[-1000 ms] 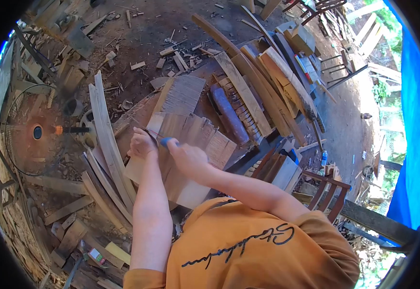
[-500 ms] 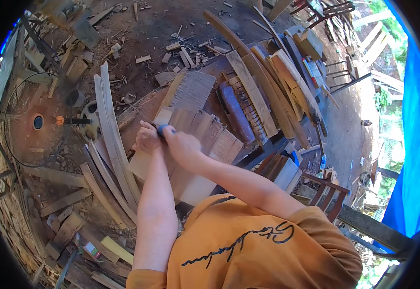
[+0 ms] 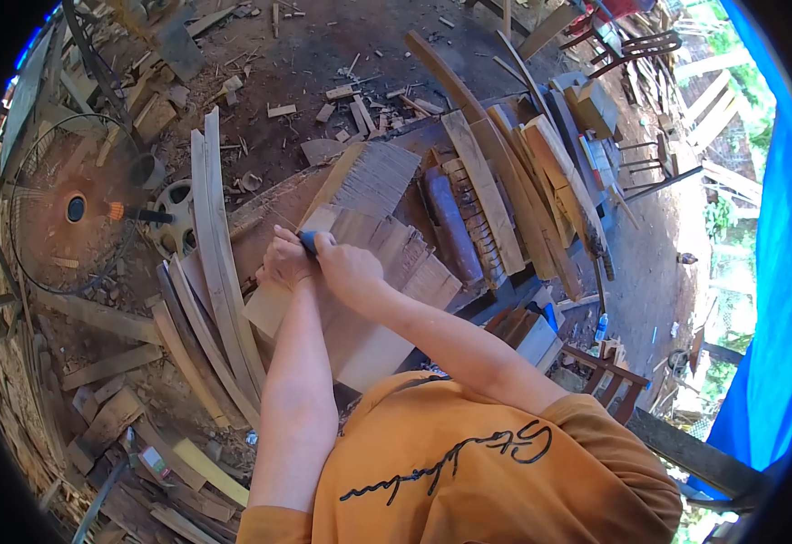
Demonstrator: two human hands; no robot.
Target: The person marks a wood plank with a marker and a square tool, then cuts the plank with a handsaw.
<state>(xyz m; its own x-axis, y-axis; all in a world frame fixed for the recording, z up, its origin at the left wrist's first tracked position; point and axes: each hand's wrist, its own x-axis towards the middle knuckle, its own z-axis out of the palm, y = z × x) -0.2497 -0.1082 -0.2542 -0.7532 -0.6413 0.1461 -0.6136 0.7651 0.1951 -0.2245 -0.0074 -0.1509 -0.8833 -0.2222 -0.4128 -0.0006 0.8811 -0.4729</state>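
Both of my hands meet over a flat wooden board (image 3: 360, 335) lying on the workbench. My right hand (image 3: 346, 269) is closed around a blue-handled tool (image 3: 308, 239) pressed onto the board's upper part. My left hand (image 3: 284, 260) sits right beside it, fingers curled against the tool's front end and the wood. The tool's blade is hidden under my fingers. Further boards with rough, ridged surfaces (image 3: 373, 177) lie just beyond my hands.
Long curved wooden slats (image 3: 215, 263) lie left of the board. A standing fan (image 3: 69, 208) is at the far left. Stacked planks and curved pieces (image 3: 505, 172) fill the right side. Offcuts litter the dirt floor (image 3: 314, 54). A blue tarp (image 3: 777, 272) hangs at right.
My right hand has slid up the board toward my left hand until the two touch, and the visible blue handle has shortened. The view has shifted slightly.
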